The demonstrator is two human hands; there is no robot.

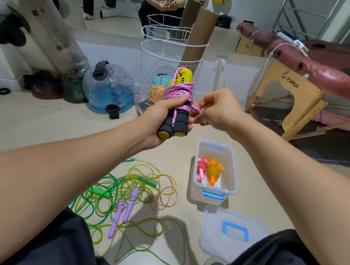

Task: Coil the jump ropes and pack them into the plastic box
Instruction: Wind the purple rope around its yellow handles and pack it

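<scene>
My left hand (160,116) grips the pink rope (179,91) while my right hand (217,109) pinches its tail; two coils fill the plastic box (212,192), loose ropes (126,193) remain on the floor

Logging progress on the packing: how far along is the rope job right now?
Done: a pink coiled rope and an orange coiled rope lie in the plastic box. In hand: left hand grips the black-handled rope; right hand pinches its pink cord. Left: green and purple-handled ropes tangled on the floor; lid off.

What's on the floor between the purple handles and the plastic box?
In the head view, only thin loops of yellow-green rope lie between the purple handles and the plastic box.
</scene>
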